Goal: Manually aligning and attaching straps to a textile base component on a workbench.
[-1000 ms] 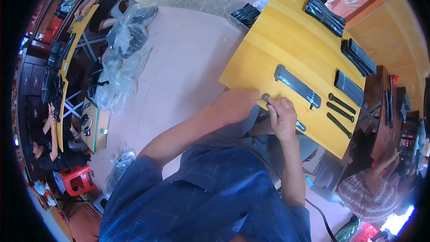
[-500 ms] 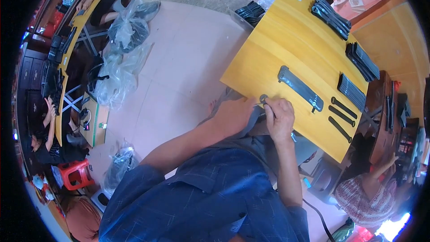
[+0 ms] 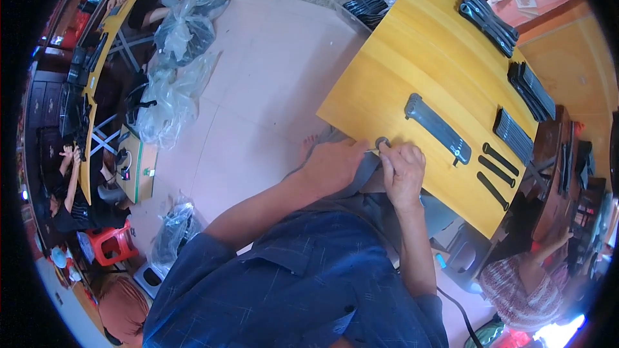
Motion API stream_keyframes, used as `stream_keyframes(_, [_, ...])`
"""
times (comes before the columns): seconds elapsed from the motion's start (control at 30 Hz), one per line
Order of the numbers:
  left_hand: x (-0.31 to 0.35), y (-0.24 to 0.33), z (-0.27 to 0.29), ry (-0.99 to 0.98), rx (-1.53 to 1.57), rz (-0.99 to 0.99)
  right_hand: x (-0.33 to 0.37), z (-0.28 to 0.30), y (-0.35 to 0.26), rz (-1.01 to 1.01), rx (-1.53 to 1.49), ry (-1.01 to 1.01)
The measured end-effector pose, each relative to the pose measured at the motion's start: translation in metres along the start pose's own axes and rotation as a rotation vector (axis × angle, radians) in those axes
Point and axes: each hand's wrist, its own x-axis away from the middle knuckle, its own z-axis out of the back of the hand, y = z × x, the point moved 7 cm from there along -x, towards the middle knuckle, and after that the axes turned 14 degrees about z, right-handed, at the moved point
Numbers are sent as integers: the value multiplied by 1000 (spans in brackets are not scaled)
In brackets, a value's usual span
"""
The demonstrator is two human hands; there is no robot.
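Yellow table, right hand curled, pinching dark round piece, left hand angled inward, grip unclear

Your bare-handed left grip points far and right, back of the hand upward; your bare-handed right grip, just beside it, curls its fingers, thumb extended.

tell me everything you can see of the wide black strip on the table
The wide black strip is long and looks like rubber or plastic, with a dull sheen. Its upper-left end looks bumpy; its lower-right end has a small pale mark and a little tab. It lies slantwise on the yellow table, beyond the right hand, which does not touch it.
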Motion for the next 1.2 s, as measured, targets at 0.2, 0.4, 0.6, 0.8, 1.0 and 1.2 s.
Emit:
stream_keyframes(0.2, [0,-1,1,-41,22,30,0,0,-1,12,-12,2])
stream_keyframes(0.4, [2,-5,-5,-5,-6,46,0,-1,-3,42,-13,30])
stream_keyframes(0.6, [4,-2,2,77,7,-17,0,-3,-2,51,-30,43])
stream_keyframes(0.8, [-1,-37,27,231,-18,27,0,1,-2,38,-70,45])
stream_keyframes(1.0, [7,-27,45,236,26,-31,0,3,4,-23,-161,51])
stream_keyframes(1.2, [14,-16,21,125,24,3,-4,7,0,-83,-217,99])
